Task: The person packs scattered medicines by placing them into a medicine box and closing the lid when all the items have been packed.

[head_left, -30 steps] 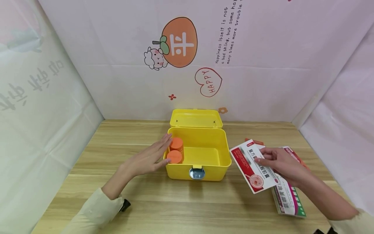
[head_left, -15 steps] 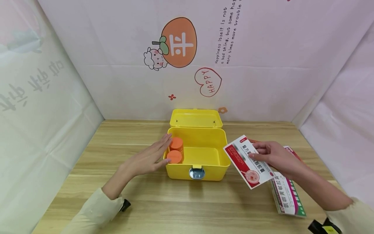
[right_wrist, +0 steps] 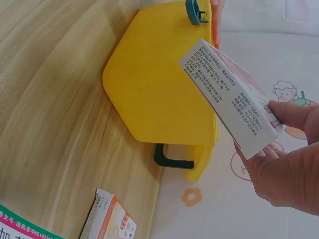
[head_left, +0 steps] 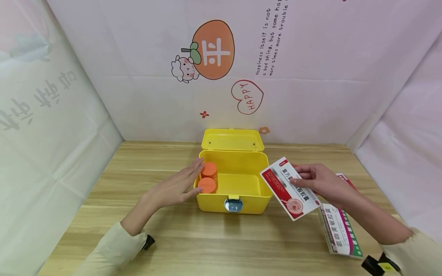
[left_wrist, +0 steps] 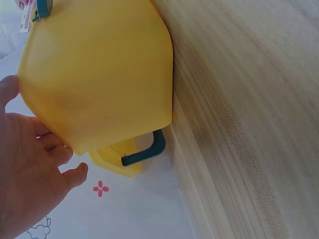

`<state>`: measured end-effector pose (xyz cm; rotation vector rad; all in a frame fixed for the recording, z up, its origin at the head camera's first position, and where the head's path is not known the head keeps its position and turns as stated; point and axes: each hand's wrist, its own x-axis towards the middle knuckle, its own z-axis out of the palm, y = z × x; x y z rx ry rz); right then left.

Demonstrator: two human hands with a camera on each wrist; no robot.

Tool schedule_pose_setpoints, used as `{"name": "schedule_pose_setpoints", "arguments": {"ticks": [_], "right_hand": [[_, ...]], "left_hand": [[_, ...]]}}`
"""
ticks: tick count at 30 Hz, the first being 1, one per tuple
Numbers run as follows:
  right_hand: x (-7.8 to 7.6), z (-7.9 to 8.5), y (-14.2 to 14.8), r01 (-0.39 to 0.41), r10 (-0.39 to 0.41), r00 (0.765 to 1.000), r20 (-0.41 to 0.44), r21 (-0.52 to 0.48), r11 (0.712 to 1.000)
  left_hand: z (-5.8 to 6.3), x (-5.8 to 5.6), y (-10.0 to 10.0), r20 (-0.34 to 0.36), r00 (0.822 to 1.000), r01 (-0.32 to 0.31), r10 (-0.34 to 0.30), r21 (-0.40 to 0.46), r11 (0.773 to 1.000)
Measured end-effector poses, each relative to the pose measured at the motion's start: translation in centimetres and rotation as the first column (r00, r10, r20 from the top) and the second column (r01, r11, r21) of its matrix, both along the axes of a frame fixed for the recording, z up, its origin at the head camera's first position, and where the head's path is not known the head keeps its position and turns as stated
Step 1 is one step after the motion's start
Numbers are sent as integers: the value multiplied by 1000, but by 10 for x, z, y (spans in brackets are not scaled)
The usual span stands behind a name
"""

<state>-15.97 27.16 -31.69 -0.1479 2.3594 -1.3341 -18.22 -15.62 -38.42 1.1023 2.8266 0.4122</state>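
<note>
A yellow storage box point(head_left: 212, 203) stands on the table with its lid point(head_left: 233, 140) tipped back. Two round orange lids point(head_left: 207, 185) show inside it, side by side against the left wall. My left hand point(head_left: 174, 186) rests on the left rim, fingers extended; the left wrist view shows its fingertips along the edge of the yellow wall point(left_wrist: 104, 74). Between thumb and fingers my right hand point(head_left: 321, 183) pinches a white and red medicine box point(head_left: 288, 188), held tilted just off the storage box's right rim. One printed white side point(right_wrist: 234, 99) of it faces the right wrist camera.
On the right of the table lies a green, purple and white medicine box point(head_left: 340, 232). Partly behind the right forearm is a red-edged box point(head_left: 346, 179). The right wrist view also shows an orange and white box point(right_wrist: 110, 219). A printed cloth point(head_left: 310, 111) hangs behind.
My right hand has carried the white and red medicine box leftward, away from the other boxes and up to the storage box's right rim. The left hand has stayed put.
</note>
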Motion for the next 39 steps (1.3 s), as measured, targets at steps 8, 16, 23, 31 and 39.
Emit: {"name": "schedule_pose_setpoints", "arguments": {"ticks": [8,16,23,31,39], "right_hand": [[-3,7,-10,-24,24,1000,-19,-6,1000],[-7,14,-18,-46,46,999,-8,-2,999],[-10,20,-24,-57,59,998,-24,48,997],[-16,23,-28,-91,98,993,-61,110,990],[-21,29,-35,-134,154,982,-113,168,977]], "left_hand": [[1,0,0,-3,1000,-1,1,-4,1000],[0,0,0,9,1000,-4,4,3,1000],[0,-1,0,6,1000,-2,2,3,1000],[-1,-1,0,-5,1000,8,-8,14,1000],[0,0,0,-6,1000,6,-6,16,1000]]}}
